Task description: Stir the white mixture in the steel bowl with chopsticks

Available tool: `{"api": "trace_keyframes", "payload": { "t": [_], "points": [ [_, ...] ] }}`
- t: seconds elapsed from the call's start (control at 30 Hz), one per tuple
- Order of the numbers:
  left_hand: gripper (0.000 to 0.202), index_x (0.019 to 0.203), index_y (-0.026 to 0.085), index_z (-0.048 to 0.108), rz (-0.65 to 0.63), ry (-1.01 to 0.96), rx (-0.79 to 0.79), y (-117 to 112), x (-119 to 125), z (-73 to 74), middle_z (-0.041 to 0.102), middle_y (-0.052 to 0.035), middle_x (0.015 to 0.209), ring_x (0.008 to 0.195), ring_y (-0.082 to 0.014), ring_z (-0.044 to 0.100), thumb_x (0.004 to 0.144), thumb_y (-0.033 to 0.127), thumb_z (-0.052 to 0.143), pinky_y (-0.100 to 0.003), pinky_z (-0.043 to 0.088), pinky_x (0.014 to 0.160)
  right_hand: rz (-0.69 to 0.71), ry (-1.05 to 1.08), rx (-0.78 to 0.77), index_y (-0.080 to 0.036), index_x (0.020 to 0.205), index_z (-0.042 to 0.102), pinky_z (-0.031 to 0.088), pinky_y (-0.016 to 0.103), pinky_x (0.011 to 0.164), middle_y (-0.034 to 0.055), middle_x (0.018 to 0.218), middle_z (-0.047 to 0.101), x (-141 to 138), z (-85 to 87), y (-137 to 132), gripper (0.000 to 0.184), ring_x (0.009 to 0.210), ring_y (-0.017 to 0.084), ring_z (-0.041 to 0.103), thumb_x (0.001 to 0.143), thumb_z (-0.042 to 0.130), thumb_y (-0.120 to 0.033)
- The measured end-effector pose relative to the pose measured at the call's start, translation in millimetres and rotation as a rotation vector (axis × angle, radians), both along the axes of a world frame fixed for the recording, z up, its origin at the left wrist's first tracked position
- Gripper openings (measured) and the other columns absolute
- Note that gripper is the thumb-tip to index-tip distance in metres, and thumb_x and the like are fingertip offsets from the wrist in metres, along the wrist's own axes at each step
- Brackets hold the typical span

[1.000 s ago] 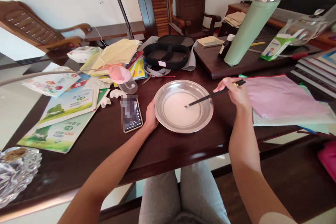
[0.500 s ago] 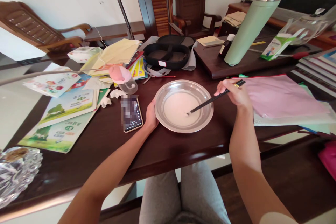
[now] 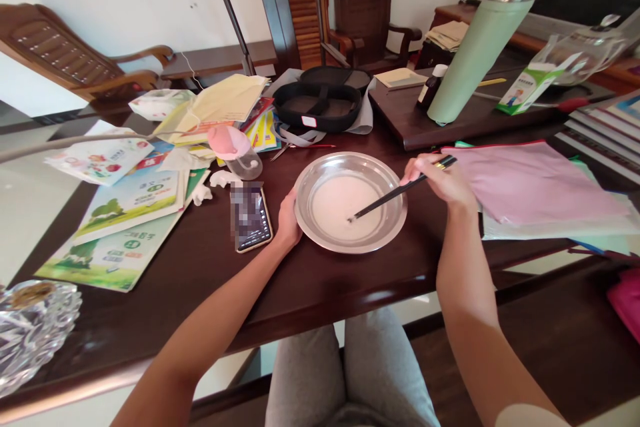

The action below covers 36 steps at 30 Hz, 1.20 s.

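Observation:
A round metal bowl (image 3: 395, 213) rests on the dark wooden table in front of me, with a whitish liquid (image 3: 335, 203) in its bottom. My left hand (image 3: 289, 219) grips the bowl's left rim, its fingers partly hidden behind the side. Black chopsticks (image 3: 387, 197) are pinched in my right hand (image 3: 440, 179), right of the bowl. They slant down to the left, and their tips dip into the liquid near the middle. Left of the bowl lies a phone (image 3: 257, 213) with a lit screen, close to my left wrist.
Behind the phone stands a pink-lidded cup (image 3: 237, 150). Booklets (image 3: 130, 213) spread across the left side, near a glass dish (image 3: 45, 327). An open black case (image 3: 320, 107) sits behind the bowl. To the right are a pink pouch (image 3: 540, 180) and a tall green thermos (image 3: 480, 60).
My right hand has shifted slightly left with the chopsticks, and their tips have moved a little left in the liquid. My left hand and the bowl stay in place.

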<state>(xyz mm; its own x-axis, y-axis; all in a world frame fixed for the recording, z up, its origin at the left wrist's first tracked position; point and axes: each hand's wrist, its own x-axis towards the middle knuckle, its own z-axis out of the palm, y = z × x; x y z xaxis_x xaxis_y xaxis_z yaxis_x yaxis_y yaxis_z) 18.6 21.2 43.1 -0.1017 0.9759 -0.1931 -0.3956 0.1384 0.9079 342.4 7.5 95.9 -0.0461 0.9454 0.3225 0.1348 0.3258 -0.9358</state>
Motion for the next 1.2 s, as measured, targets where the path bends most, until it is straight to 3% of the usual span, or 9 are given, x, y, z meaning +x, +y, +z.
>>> {"api": "trace_keyframes", "payload": {
  "t": [0.1, 0.23, 0.33, 0.43, 0.57, 0.8, 0.9, 1.0, 1.2],
  "points": [
    [0.028, 0.076, 0.021, 0.076, 0.006, -0.014, 0.012, -1.0, 0.7, 0.9, 0.077, 0.0001, 0.076, 0.082, -0.0226, 0.072, 0.069, 0.048, 0.080, -0.032, 0.058, 0.083, 0.073, -0.073, -0.031, -0.025, 0.069, 0.079, 0.063, 0.041, 0.083, 0.0057, 0.074, 0.082, -12.2, 3.7, 1.6, 0.049, 0.077, 0.026, 0.081, 0.085, 0.081, -0.072],
    [0.029, 0.078, 0.021, 0.076, 0.000, -0.017, -0.001, -1.3, 0.9, 2.3, 0.078, -0.0010, 0.079, 0.085, -0.0242, 0.073, 0.071, 0.048, 0.081, -0.034, 0.058, 0.086, -0.118, -0.070, -0.005, -0.027, 0.068, 0.077, 0.064, 0.044, 0.091, 0.0045, 0.075, 0.083, -6.8, 3.3, 1.9, 0.050, 0.081, 0.027, 0.082, 0.084, 0.081, -0.074],
    [0.029, 0.078, 0.021, 0.075, -0.011, -0.016, 0.000, -1.2, 0.5, 2.5, 0.078, -0.0011, 0.078, 0.089, -0.0263, 0.075, 0.071, 0.049, 0.082, -0.036, 0.059, 0.088, -0.197, -0.020, 0.019, -0.026, 0.063, 0.074, 0.064, 0.045, 0.088, 0.0041, 0.068, 0.079, 5.9, 0.2, -0.2, 0.053, 0.073, 0.027, 0.080, 0.085, 0.080, -0.074],
    [0.029, 0.078, 0.021, 0.075, -0.008, -0.009, 0.009, -1.1, -0.2, 1.3, 0.078, -0.0005, 0.076, 0.089, -0.0265, 0.075, 0.071, 0.049, 0.081, -0.036, 0.059, 0.088, -0.082, -0.011, -0.002, -0.026, 0.061, 0.073, 0.064, 0.043, 0.082, 0.0041, 0.066, 0.078, 4.8, 0.2, -1.6, 0.053, 0.070, 0.026, 0.079, 0.085, 0.080, -0.072],
    [0.030, 0.079, 0.021, 0.076, 0.005, 0.005, 0.002, -0.8, -1.4, -1.6, 0.079, -0.0007, 0.080, 0.086, -0.0242, 0.074, 0.072, 0.050, 0.081, -0.034, 0.058, 0.086, 0.034, -0.083, -0.034, -0.026, 0.069, 0.078, 0.064, 0.043, 0.085, 0.0051, 0.075, 0.083, -12.4, 4.8, 0.2, 0.050, 0.078, 0.027, 0.081, 0.083, 0.081, -0.074],
    [0.032, 0.082, 0.020, 0.077, 0.009, -0.001, -0.006, 0.3, -1.6, -2.4, 0.080, -0.0012, 0.082, 0.090, -0.0251, 0.075, 0.070, 0.049, 0.081, -0.034, 0.058, 0.088, -0.197, 0.004, 0.043, -0.027, 0.061, 0.073, 0.064, 0.044, 0.085, 0.0037, 0.066, 0.078, 3.0, 1.3, -0.5, 0.052, 0.071, 0.027, 0.079, 0.087, 0.079, -0.072],
    [0.031, 0.081, 0.020, 0.076, 0.008, 0.000, -0.007, 0.2, -1.5, -2.2, 0.080, -0.0012, 0.082, 0.087, -0.0243, 0.074, 0.071, 0.050, 0.080, -0.033, 0.058, 0.086, -0.066, -0.006, -0.001, -0.027, 0.060, 0.073, 0.063, 0.043, 0.079, 0.0042, 0.065, 0.077, 1.8, 1.0, -1.3, 0.053, 0.068, 0.026, 0.077, 0.086, 0.079, -0.072],
    [0.029, 0.078, 0.021, 0.075, 0.012, 0.000, 0.003, -0.3, -1.5, -2.2, 0.078, 0.0002, 0.078, 0.083, -0.0228, 0.073, 0.071, 0.049, 0.081, -0.033, 0.058, 0.084, 0.062, -0.065, -0.046, -0.026, 0.067, 0.078, 0.064, 0.043, 0.082, 0.0057, 0.072, 0.081, -10.0, 4.0, -0.2, 0.051, 0.075, 0.027, 0.080, 0.084, 0.081, -0.074],
    [0.028, 0.082, 0.021, 0.077, -0.011, -0.006, 0.003, -1.1, -0.3, 1.6, 0.080, -0.0023, 0.082, 0.095, -0.0277, 0.076, 0.073, 0.047, 0.079, -0.036, 0.059, 0.091, -0.144, -0.038, -0.007, -0.027, 0.066, 0.075, 0.063, 0.045, 0.090, 0.0037, 0.071, 0.081, -1.7, 4.1, -0.9, 0.051, 0.076, 0.027, 0.080, 0.083, 0.081, -0.074]
  ]
}}
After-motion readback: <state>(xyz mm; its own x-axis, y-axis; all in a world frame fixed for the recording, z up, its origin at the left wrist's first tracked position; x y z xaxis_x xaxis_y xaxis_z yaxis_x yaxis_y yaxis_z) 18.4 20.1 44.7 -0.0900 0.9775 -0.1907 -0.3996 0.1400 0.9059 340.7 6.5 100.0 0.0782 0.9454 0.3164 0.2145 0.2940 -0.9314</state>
